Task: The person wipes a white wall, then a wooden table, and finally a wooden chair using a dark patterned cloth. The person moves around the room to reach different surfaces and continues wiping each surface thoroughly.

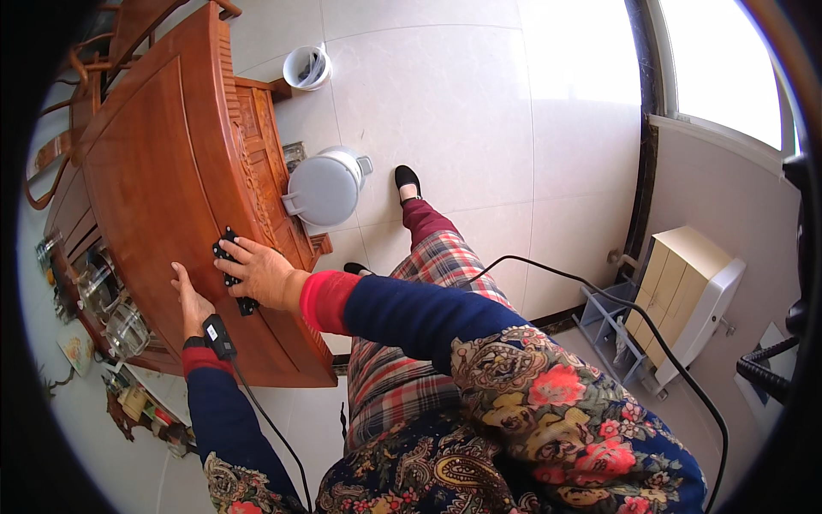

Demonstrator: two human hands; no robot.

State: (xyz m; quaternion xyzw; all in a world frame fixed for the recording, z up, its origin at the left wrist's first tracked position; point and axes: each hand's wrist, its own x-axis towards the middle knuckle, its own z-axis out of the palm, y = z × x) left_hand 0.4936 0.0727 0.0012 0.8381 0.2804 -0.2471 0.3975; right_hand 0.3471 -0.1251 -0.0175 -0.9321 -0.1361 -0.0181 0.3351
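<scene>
My right hand [264,273] lies over a narrow black item [246,306] with small light dots, its fingers draped across it. That item rests on the polished reddish-brown wooden table [160,180], close to its near edge; whether it is cloth or something stiffer is hard to tell. Beside it, further to the left, my left hand [194,305] is over the tabletop with thumb and fingers apart and nothing in it. A small black device [219,336] with a cable is strapped at the left wrist.
Glassware [128,329] sits on a tray at the table's far left. Below the carved table side stand a lidded grey bin [324,189] and a white bucket [307,68]. Wooden chairs [77,115] line the far side. A black cable [616,299] loops on my right, near a beige wall unit [681,302].
</scene>
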